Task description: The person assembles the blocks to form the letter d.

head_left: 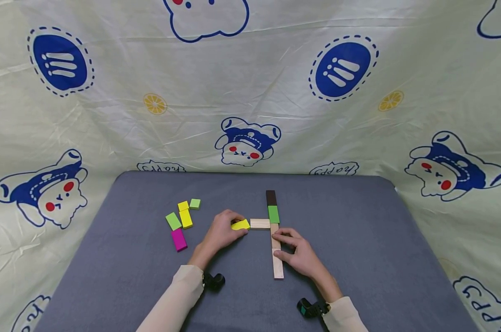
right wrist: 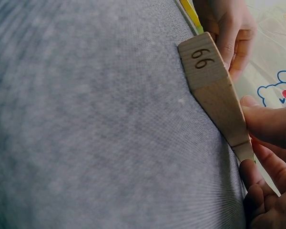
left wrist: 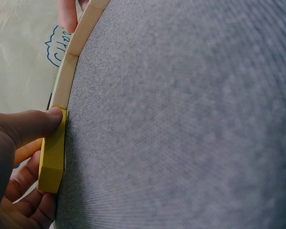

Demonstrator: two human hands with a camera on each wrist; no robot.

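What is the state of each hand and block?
Left hand: pinching yellow block.
Yellow block: held, touching crosswise wooden block.
Crosswise wooden block: lying, unheld.
Right hand: touching lengthwise wooden blocks.
Lengthwise wooden blocks: end to end.
Column's green block: lying, unheld.
Dark block: lying, unheld.
Magenta block: lying, unheld.
Left-side green blocks: lying, unheld.
Left-side yellow blocks: lying, unheld.

Grey table. On it: magenta block, dark block, yellow blocks, green blocks, wooden blocks.

Behind the gray tabletop at six o'clock in the head view hangs a creased pale sheet, softly shiny and perhaps plastic-coated, printed with cartoon animals at nine and three o'clock and orange slices at ten and two.
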